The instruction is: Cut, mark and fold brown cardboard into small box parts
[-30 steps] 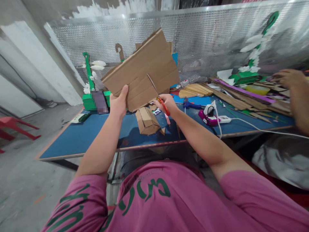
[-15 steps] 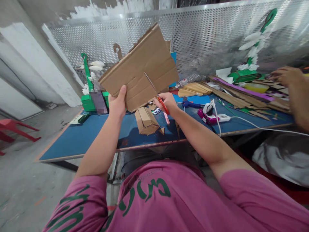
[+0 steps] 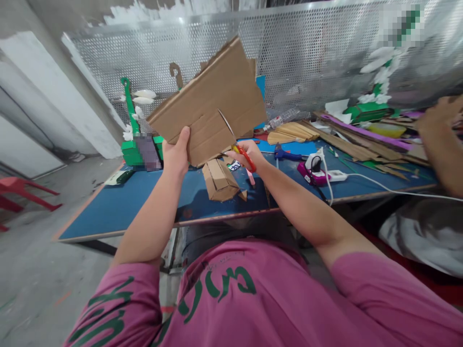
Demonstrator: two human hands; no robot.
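Note:
A brown cardboard sheet is held up and tilted above the table. My left hand is closed on its lower left edge, thumb in front and fingers hidden behind. My right hand grips scissors with red and yellow handles. One scissor blade lies in front of the sheet, pointing up and left from its lower edge; the other blade is hidden behind the cardboard. Below the sheet, a small folded cardboard box shape rests on the blue table.
Green stands with white petals are at left and back right. A blue glue gun, a purple power plug with a white cable, and cardboard strips lie to the right. Another person's arm reaches in at far right.
The scissor handles have spread apart a little, with yellow now showing between them. The cardboard stays almost in place. The other person's hand at right has lifted and moved right.

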